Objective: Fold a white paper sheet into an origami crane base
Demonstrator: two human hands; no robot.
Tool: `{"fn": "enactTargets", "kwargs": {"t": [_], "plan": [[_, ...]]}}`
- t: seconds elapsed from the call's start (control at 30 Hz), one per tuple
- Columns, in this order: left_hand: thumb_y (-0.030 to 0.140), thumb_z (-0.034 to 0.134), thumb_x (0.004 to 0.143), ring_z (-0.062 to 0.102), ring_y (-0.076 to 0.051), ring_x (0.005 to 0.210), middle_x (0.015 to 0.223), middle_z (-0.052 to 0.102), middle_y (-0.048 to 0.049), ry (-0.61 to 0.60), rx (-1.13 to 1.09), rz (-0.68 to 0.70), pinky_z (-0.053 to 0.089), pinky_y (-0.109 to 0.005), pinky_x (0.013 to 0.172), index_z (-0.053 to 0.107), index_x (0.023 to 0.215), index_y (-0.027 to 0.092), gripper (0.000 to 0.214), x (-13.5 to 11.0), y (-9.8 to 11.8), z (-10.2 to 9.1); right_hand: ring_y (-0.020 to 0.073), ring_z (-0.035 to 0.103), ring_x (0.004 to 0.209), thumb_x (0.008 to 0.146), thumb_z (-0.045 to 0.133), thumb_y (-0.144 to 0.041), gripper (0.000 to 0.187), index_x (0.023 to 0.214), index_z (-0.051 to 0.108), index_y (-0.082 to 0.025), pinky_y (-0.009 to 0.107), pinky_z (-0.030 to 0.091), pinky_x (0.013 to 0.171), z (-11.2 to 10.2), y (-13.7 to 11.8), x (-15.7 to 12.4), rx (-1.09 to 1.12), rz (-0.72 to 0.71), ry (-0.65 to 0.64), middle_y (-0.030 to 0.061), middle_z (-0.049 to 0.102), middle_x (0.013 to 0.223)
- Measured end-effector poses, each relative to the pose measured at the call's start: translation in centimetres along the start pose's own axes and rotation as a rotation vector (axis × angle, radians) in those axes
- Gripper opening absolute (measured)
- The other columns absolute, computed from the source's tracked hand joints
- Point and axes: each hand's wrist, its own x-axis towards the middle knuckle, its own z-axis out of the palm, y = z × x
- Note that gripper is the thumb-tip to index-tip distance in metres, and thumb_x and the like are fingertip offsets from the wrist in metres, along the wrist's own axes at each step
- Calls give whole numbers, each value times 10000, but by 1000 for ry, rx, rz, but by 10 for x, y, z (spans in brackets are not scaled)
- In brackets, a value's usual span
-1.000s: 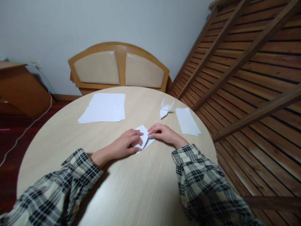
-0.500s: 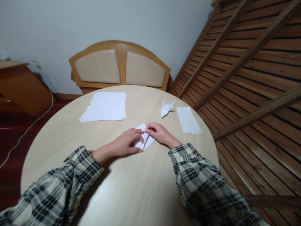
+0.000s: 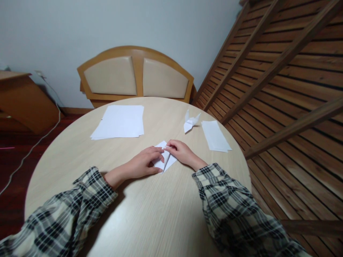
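Note:
A folded piece of white paper (image 3: 170,162) lies on the table between my hands, with a crease running down its middle. My left hand (image 3: 146,161) rests on its left side, thumb at the near corner and fingers curved over the upper part, pressing it to the table. My right hand (image 3: 180,151) pinches the paper near its far end, thumb and forefinger together at a flap. Both hands partly cover the paper, so its full outline is hidden. Beyond the right hand stands a folded paper crane (image 3: 189,123).
A stack of white paper sheets (image 3: 120,121) lies at the back left of the round table (image 3: 150,214). Narrower paper strips (image 3: 215,135) lie near its right edge. Behind stands a padded headboard (image 3: 136,71); a slatted wooden panel (image 3: 289,89) rises at the right.
Both hands stay almost in place on the paper. The flap between them appears shifted very slightly; the view has moved a little.

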Motion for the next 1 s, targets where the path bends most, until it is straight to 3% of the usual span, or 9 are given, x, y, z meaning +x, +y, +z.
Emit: {"fn": "enactTargets", "kwargs": {"t": [0.4, 0.7, 1.0], "plan": [[312, 720, 753, 473, -295, 1252, 1284, 585, -117, 0, 38, -25, 340, -498, 1080, 590, 1006, 207, 303, 0, 12, 4, 138, 505, 692, 876, 565, -267, 131, 796, 613, -176, 270, 364, 616, 0, 4, -2, 66, 0, -5, 5, 583, 744], [296, 677, 792, 421, -292, 1307, 1382, 515, -108, -55, -62, -47, 298, -498, 1114, 600, 1053, 223, 281, -1, 5, 0, 141, 496, 692, 888, 538, -283, 154, 780, 592, -187, 276, 362, 625, 0, 1, -3, 51, -4, -5, 2, 566, 740], [261, 668, 758, 463, -295, 1242, 1324, 543, -117, -9, -50, -88, 389, -493, 1033, 565, 1000, 216, 266, 2, 13, 1, 137, 508, 685, 879, 556, -270, 150, 770, 613, -185, 271, 348, 618, 2, 1, -2, -9, -7, 17, 0, 589, 729]]}}
